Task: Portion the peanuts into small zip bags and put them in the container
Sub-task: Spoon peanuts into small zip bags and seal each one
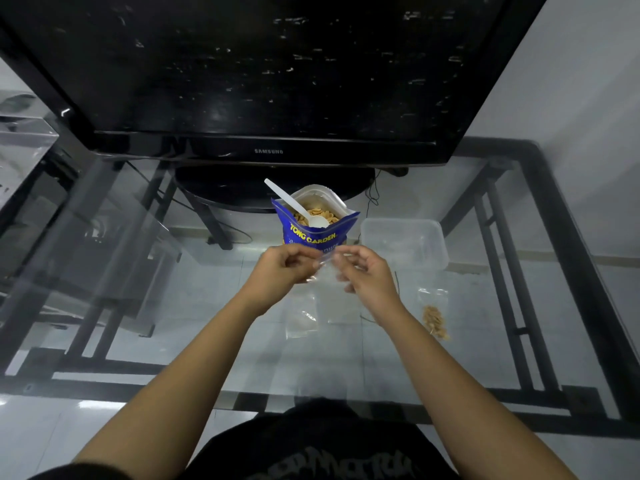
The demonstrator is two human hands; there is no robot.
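There's the big black television (270, 71) filling the top of your view, standing on the glass surface (194, 306) with its black frame showing through. Nearer you, right of centre, one clear plastic container (403, 245) sits on the glass, and I can't tell whether anything is inside it. Just left of that stands one blue peanut bag (317, 230), mouth wide open, peanuts (317, 213) showing inside and one white plastic spoon (298, 206) stuck in them, handle leaning up and left.

Now your hands, both raised just in front of that blue bag. Your left hand (282, 271) has its fingers curled in, thumb and fingertips pinching the top edge of a small clear zip bag (323, 268). Your right hand (367, 273) mirrors it, fingers curled and pinching the same edge from the other side. The little bag hangs between the two hands, and it is too clear to tell what it holds.

Below your hands, flat on the glass, lie clear zip bags (303, 318) that I can't count. Off to the right, in front of the container, one filled zip bag (434, 311) lies with peanuts heaped at its lower end, well apart from your right hand.
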